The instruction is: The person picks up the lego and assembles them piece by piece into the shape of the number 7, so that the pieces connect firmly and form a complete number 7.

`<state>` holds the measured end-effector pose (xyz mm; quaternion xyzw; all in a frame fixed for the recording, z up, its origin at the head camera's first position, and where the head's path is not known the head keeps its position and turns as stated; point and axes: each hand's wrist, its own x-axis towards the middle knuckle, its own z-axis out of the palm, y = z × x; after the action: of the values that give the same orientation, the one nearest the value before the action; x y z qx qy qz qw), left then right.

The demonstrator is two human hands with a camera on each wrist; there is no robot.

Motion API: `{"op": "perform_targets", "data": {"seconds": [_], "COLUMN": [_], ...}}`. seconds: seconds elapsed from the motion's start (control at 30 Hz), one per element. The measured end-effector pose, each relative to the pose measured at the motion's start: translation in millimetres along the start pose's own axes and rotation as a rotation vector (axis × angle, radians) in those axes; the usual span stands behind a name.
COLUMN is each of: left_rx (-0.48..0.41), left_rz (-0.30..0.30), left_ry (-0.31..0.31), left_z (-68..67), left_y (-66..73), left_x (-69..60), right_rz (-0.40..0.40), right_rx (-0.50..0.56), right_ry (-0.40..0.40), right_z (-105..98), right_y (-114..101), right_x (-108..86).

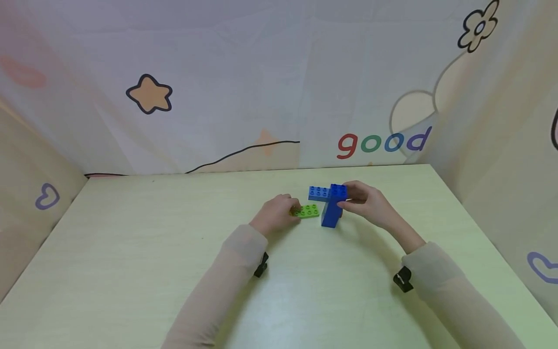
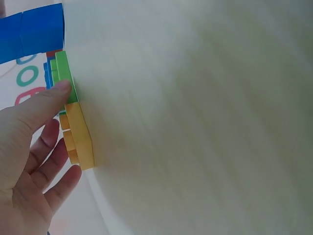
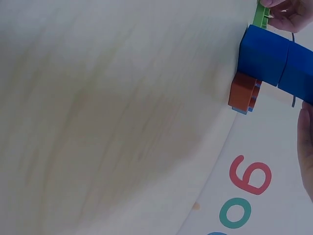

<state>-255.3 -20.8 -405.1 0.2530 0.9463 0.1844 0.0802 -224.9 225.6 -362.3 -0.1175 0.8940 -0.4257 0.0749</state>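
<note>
A tall stack of dark blue bricks stands on the table, tilted slightly in the head view. My right hand grips its upper part, thumb in front and fingers behind. To its left lies a flat green building brick. My left hand pinches the green brick, with the thumb tip on it in the left wrist view. End to end with the green brick is a yellow brick, hidden under the hand in the head view. A lighter blue brick appears behind the green one.
A reddish-brown brick sits behind the blue stack, hidden in the head view. The pale wooden table meets a printed cloth backdrop at its far edge, and cloth hangs along both sides.
</note>
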Motion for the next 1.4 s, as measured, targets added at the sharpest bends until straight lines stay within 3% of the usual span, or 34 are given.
{"op": "perform_targets", "data": {"seconds": [0.17, 0.43, 0.63, 0.77, 1.1, 1.4], "left_rx": [-0.064, -0.116, -0.224, -0.281, -0.380, -0.500], "left_rz": [-0.034, -0.035, -0.062, -0.044, -0.007, 0.024], "left_ry": [0.014, -0.008, -0.003, 0.014, 0.102, 0.185], "left_z": [0.6, -1.1, -1.2, -4.2, -26.8, -51.2], "left_y": [-5.5, -5.3, -11.6, -18.7, -26.3, -24.8], "left_x": [-2.1, 0.8, 3.7, 4.5, -7.4, -20.9], "right_rz": [-0.002, -0.006, -0.010, -0.010, -0.006, 0.000], "right_rx": [-0.001, 0.008, 0.024, 0.022, 0.015, 0.013], "right_ry": [0.000, -0.002, -0.007, -0.009, -0.006, -0.002], "right_z": [1.8, 5.0, 8.3, 9.3, 12.7, 17.8], "right_y": [-2.4, -6.1, -7.5, -7.5, -9.4, -13.1], "right_x": [-0.4, 1.2, 2.9, 3.9, 7.0, 12.0]}}
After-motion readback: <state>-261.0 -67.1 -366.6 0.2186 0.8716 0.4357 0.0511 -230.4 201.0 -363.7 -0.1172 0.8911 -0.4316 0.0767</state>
